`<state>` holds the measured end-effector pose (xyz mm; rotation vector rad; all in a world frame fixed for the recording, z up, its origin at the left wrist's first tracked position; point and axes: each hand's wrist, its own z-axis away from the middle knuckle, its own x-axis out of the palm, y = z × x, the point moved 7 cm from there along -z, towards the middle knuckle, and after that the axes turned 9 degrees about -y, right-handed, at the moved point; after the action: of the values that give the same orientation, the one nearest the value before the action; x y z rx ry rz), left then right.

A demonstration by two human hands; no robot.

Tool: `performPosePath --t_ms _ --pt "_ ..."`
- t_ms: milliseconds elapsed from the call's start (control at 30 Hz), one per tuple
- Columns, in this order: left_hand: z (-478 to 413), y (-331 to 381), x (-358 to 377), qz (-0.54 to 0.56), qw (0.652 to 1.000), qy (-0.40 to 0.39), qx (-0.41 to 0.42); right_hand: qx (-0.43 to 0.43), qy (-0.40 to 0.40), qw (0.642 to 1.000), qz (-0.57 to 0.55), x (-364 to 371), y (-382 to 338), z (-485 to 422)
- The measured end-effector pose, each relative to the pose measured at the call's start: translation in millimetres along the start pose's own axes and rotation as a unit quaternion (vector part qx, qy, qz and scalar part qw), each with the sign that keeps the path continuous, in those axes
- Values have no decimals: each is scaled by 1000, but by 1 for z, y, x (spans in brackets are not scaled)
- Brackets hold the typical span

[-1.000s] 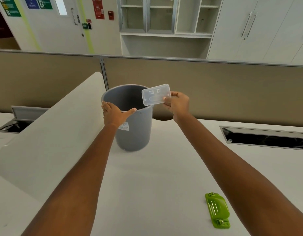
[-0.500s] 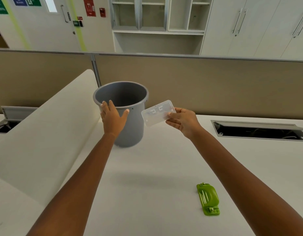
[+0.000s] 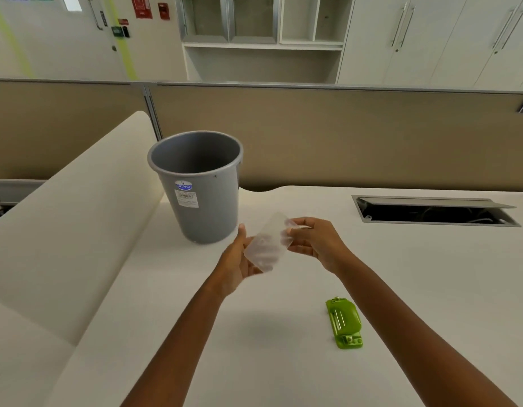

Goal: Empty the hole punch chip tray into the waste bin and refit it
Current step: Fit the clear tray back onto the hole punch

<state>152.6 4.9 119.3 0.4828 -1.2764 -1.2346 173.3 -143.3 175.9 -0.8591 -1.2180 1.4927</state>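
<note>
The clear plastic chip tray (image 3: 267, 245) is held tilted above the desk, in front of the grey waste bin (image 3: 200, 183). My right hand (image 3: 316, 243) pinches its upper right end. My left hand (image 3: 236, 264) cups its lower left end from underneath. The tray is blurred, so I cannot see if anything is in it. The green hole punch (image 3: 344, 323) lies on the white desk (image 3: 283, 362) to the near right, apart from both hands. The bin stands upright with nobody touching it.
A white curved divider (image 3: 72, 221) runs along the left of the desk beside the bin. An open cable slot (image 3: 433, 212) is sunk into the desk at the back right. A beige partition (image 3: 342, 136) closes off the far edge.
My left hand has let go of the bin and come back to the tray. My right hand has drawn the tray away from the bin's mouth, down toward me.
</note>
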Motion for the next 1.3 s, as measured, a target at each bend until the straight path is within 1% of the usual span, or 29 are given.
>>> performPosePath --t_ms 33,100,167,233,333,400,433,500,533,600,700,867,967,1033,1133,1300 --pt "1 -16 6 32 998 -41 -42 6 -1 1000 22 -2 7 3" --pt "2 -44 20 85 986 -106 -92 16 -1 998 64 -7 22 8" --pt "4 -69 33 135 972 -145 -126 20 6 995 98 -14 37 11" --pt "6 -90 44 166 962 -161 -144 26 15 991 130 -21 50 16" --pt "8 -113 52 215 954 -140 -156 40 24 988 147 -34 68 23" --pt "10 -125 55 262 946 -112 -158 34 56 981 182 -50 79 30" --pt "11 -129 55 279 942 -99 -155 30 86 970 227 -61 85 34" --pt "12 -135 57 307 937 -82 -148 44 147 934 323 -85 100 44" --pt "13 -138 58 316 935 -75 -145 63 168 920 349 -96 111 49" --pt "13 -143 58 326 933 -62 -137 108 187 906 363 -110 134 57" --pt "13 -147 57 337 933 -48 -120 152 190 914 324 -118 159 64" --pt "14 -150 52 329 937 -20 -114 181 202 935 226 -122 175 63" --pt "15 -150 50 322 941 -4 -107 175 207 947 173 -122 169 63" --pt "15 -149 47 318 943 4 -98 155 207 959 114 -119 159 61" --pt "13 -150 44 301 949 7 -90 117 165 979 22 -100 138 56" --pt "10 -148 52 284 956 -14 -67 91 72 993 -11 -57 113 52"
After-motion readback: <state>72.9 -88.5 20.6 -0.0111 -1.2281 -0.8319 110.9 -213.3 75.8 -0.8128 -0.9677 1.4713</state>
